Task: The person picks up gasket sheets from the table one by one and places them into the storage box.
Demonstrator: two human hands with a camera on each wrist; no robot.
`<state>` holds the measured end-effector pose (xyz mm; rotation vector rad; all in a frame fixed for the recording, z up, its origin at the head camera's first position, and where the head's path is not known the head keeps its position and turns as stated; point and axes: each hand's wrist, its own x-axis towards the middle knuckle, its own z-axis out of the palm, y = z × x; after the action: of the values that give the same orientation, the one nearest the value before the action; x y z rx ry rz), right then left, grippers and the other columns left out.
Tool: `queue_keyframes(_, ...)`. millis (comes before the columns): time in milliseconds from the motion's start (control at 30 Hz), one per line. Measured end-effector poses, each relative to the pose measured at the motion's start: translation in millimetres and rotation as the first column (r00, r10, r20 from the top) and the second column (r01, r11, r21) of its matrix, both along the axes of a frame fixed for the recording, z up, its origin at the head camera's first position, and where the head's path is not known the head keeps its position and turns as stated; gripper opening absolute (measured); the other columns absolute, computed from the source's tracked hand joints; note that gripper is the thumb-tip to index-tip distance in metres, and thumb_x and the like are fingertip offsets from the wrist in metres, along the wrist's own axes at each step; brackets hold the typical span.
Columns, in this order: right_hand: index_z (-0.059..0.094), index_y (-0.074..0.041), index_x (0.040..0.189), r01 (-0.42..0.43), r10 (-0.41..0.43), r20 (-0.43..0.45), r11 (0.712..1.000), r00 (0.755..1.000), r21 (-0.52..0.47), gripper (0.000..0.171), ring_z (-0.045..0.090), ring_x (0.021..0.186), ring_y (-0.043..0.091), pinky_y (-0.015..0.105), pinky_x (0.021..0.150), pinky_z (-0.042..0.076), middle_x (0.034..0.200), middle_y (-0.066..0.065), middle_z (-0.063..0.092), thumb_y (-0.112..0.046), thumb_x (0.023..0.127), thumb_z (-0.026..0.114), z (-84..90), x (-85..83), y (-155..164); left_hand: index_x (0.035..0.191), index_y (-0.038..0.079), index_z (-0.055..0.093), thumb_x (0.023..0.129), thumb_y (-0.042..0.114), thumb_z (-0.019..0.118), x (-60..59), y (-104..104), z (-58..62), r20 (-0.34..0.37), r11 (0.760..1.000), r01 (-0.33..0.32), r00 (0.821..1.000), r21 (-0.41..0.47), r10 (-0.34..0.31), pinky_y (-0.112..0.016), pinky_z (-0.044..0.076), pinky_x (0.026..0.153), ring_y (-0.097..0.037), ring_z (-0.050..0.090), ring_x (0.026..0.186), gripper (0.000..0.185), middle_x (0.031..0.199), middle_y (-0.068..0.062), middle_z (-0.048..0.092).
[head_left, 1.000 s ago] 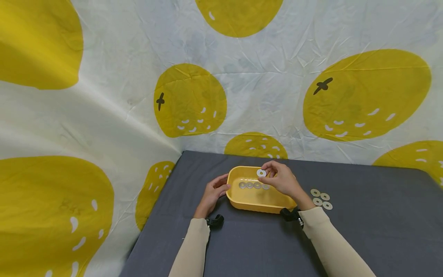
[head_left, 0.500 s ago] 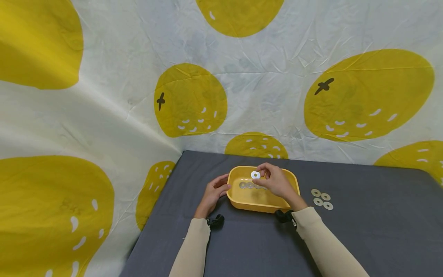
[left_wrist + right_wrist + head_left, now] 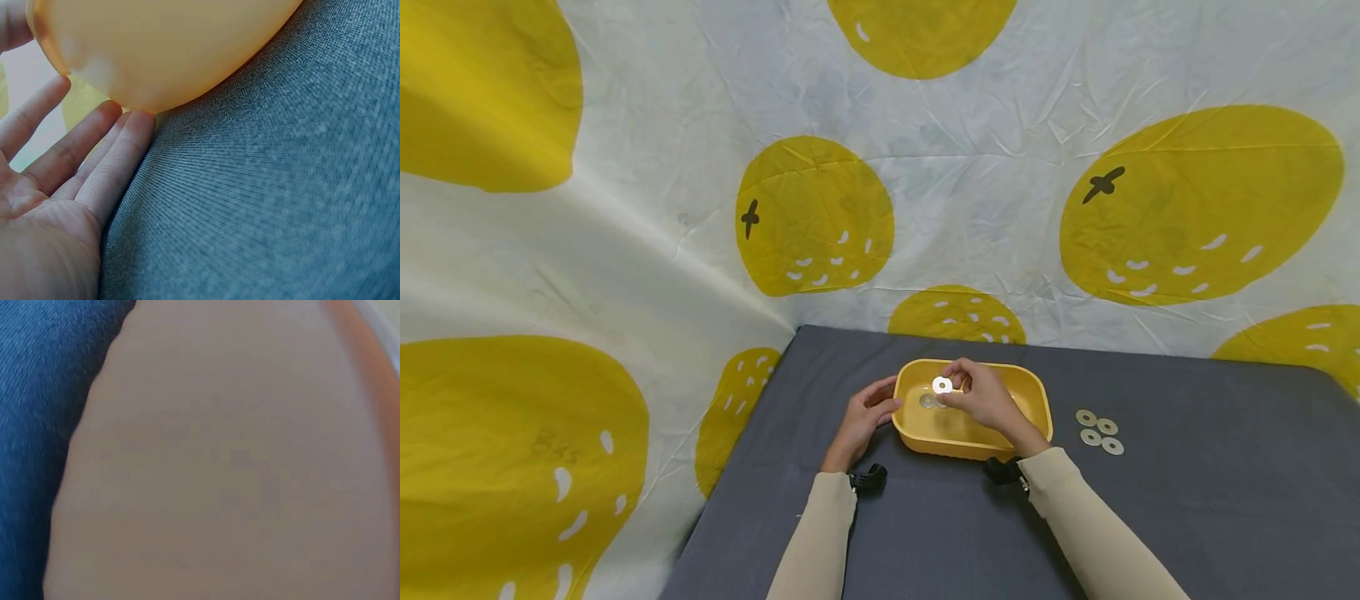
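Observation:
In the head view a yellow plastic tub (image 3: 917, 437) stands on the grey cloth. My left hand (image 3: 859, 421) holds its left end, thumb at the rim and fingers against the outside. The left wrist view shows fingertips (image 3: 140, 122) touching the tub wall (image 3: 175, 56) low down, close to the cloth. Over the tub, my right hand (image 3: 988, 400) pinches a flat metal washer (image 3: 942, 385) between thumb and fingers. Below it, another washer (image 3: 927, 401) lies on the tub floor; others in that row are hidden behind the hand. The tub's outer wall (image 3: 212, 450) fills the right wrist view, blurred.
Several loose washers (image 3: 1091, 437) lie grouped on the grey cloth (image 3: 1210, 467) to the right of the tub. A white curtain (image 3: 977, 208) with yellow fruit prints hangs behind and at the left of the table.
My right hand has moved left over the tub with the washer, now covering part of the row below. The left hand and the tub have stayed put.

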<state>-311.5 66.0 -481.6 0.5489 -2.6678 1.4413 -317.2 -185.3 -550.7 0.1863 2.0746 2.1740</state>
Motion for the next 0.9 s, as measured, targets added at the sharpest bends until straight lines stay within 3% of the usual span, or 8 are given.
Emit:
queue_keyframes(567,0.068,-0.008,0.109,-0.015,0.015,0.058,1.0,0.998,0.008,0.03,0.049,0.069,0.018,0.027,0.061,0.04,0.085,0.006,0.059,-0.015,0.084,0.085,-14.8,-7.7,-22.7,0.145,0.02,0.059,0.096,0.023,0.073,0.1,1.8,1.2,-0.014,1.0,0.011,1.0,-0.01,-0.011,-0.032,0.059,0.094,-0.02,0.068,0.117,0.05,0.137,-0.013,0.064)
queue_keyframes(900,0.07,-0.009,0.108,0.002,-0.005,0.103,1.0,0.995,0.029,0.032,0.051,0.07,0.018,0.028,0.062,0.041,0.084,0.006,0.06,-0.013,0.081,0.087,-13.5,-11.9,-36.1,0.144,0.019,0.06,0.096,0.02,0.073,-1.4,1.6,2.1,-0.009,1.0,0.009,1.0,0.002,-0.009,-0.031,0.059,0.093,-0.018,0.067,0.116,0.049,0.136,-0.013,0.064)
